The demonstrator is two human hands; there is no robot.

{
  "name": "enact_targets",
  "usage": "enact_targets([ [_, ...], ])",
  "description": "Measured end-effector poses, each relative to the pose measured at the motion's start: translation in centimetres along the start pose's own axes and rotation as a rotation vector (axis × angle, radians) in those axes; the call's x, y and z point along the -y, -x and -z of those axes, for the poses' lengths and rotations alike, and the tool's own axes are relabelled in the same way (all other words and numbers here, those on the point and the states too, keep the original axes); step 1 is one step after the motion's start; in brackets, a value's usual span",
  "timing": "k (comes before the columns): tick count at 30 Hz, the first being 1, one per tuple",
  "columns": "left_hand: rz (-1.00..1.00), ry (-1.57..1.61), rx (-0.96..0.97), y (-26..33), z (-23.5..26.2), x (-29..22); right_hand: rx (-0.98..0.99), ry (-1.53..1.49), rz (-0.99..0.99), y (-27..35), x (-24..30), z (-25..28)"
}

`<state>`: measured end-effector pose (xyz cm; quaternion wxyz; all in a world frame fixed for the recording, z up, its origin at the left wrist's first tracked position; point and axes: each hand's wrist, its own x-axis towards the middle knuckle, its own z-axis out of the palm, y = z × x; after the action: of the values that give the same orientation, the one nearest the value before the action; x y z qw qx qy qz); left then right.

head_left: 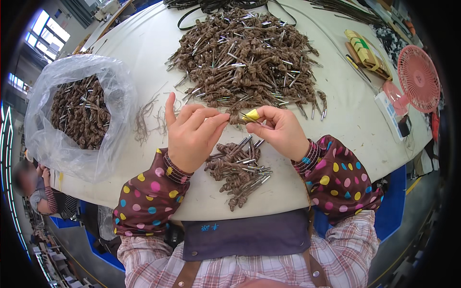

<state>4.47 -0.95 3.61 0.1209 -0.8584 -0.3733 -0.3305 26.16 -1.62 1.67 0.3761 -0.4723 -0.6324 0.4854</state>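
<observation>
The left hand (192, 134) and right hand (281, 130) met just above the small pile of knotted cords (240, 168), which lay on the white table (336, 125). Both hands pinched one brown knotted cord (235, 118) between thumb and fingertips; the right thumb wore yellow tape (252, 114). Beyond the small pile, farther from the person, spread the large heap (247, 57); to its left sat a clear plastic bag (77, 115) of more cords. The cord looked likely to slip from such a light fingertip grip, or to unravel if the two hands pulled unevenly.
</observation>
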Motion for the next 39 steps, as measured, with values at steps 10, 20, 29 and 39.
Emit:
enact_targets([
  [10, 0.469, 0.643, 0.086, 0.2, -0.2, -0.9, 0.174, -0.422, -0.098, 0.0, -0.6, -0.5],
  [20, 0.196, 0.427, 0.125, 0.0, -0.3, -0.5, -0.212, 0.775, 0.582, 0.6, 1.3, 0.0],
  [29, 0.058, 0.285, 0.092, 0.2, -1.0, -0.4, -0.219, 0.995, 0.746, 0.6, 2.2, 0.1],
  [39, 0.501, 0.709, 0.112, 0.7, -1.0, -0.1, -0.226, 0.389, 0.58, -0.6, 0.5, 0.2],
])
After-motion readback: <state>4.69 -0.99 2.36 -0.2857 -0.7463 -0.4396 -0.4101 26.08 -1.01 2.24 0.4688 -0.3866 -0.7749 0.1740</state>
